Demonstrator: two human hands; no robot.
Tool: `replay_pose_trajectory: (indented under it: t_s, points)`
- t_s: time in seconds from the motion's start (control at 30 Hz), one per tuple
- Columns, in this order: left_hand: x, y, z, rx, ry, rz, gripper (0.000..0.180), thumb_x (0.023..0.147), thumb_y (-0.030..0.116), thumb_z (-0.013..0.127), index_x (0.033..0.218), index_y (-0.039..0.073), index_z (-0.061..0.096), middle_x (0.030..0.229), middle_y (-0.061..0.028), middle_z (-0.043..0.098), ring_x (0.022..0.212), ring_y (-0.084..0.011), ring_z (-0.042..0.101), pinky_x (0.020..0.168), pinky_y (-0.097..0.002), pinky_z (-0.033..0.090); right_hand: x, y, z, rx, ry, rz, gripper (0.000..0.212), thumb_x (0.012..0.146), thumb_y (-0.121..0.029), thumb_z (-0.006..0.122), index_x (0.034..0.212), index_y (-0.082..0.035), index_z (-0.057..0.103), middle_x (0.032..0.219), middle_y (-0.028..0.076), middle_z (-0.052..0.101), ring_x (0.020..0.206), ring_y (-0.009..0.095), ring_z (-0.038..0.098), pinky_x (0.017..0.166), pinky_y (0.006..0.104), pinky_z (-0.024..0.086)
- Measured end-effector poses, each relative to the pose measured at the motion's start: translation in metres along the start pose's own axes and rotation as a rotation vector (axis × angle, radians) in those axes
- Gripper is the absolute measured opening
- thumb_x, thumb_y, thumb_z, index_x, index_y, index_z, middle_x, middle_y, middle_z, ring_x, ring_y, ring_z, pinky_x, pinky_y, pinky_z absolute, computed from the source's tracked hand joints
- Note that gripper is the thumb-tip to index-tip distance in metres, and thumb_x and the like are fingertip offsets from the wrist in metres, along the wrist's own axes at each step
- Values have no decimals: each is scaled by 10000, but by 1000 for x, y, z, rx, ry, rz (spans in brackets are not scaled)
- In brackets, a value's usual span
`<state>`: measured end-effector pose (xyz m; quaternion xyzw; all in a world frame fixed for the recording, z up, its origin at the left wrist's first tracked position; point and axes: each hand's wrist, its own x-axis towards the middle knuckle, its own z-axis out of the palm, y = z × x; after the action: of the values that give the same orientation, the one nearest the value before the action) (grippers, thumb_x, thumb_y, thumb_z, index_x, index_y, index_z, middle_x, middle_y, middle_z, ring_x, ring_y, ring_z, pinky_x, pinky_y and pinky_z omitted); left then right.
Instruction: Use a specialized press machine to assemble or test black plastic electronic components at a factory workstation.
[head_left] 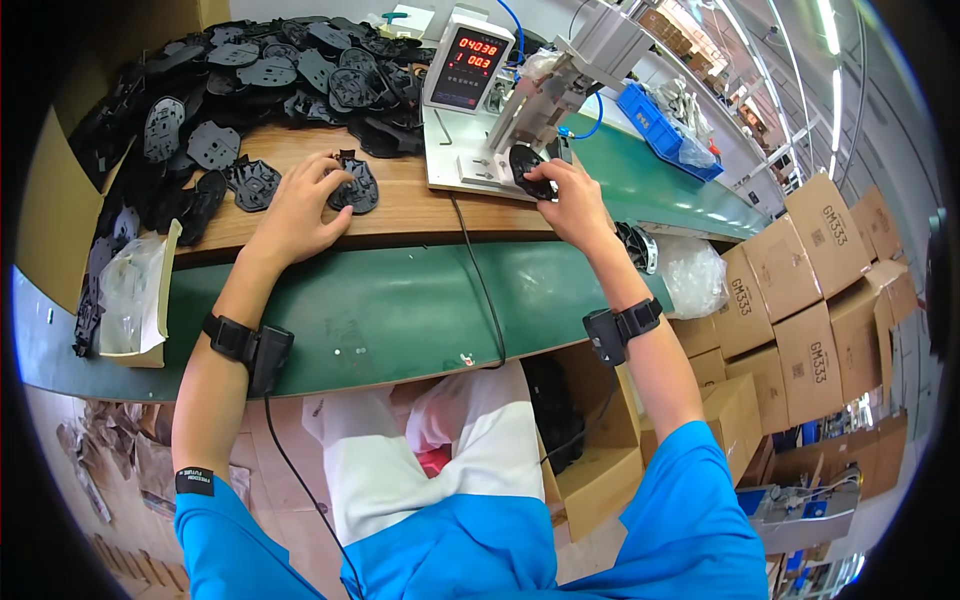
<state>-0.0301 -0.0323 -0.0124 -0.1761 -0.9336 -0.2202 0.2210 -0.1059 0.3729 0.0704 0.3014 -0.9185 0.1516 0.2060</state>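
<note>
My right hand (577,205) pinches a black oval plastic shell (527,172) between thumb and fingers, at the base plate of a small bench press (535,100). My left hand (300,210) has its fingers apart around the left side of another black plastic shell (362,192), which lies on a wooden board (400,210). Its fingertips reach that shell's edge; whether they press on it is hard to see. A similar shell with moulded ribs (254,185) lies left of this hand. Both wrists wear black straps with small boxes.
A large heap of black and grey shells (270,70) covers the back left. A digital display box (468,62) stands beside the press. An open carton with clear bags (135,295) sits at left. Right are a blue bin (660,130), a plastic bag (690,275) and stacked cartons (800,300). A cable (480,270) crosses the green bench.
</note>
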Motion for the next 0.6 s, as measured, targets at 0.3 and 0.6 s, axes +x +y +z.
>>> replay_pose_trajectory:
  t_s: [0.3, 0.6]
  points:
    - [-5, 1, 3, 73, 86, 59, 330, 879, 184, 777, 1145, 24, 667, 1531, -143, 559, 1529, -379, 420, 1242, -505, 354, -2, 0, 8, -40, 25, 9, 373, 750, 23, 667, 1091, -91, 767, 1094, 107, 734, 1018, 396, 698, 884, 486, 558]
    - [-3, 6, 0, 72, 100, 81, 315, 902, 232, 766, 1158, 51, 749, 1371, -140, 650, 1344, -351, 541, 1178, -489, 404, -1, 3, 13, -24, 58, 19, 324, 782, 22, 666, 1058, -114, 768, 1084, 108, 737, 1021, 403, 698, 891, 495, 558]
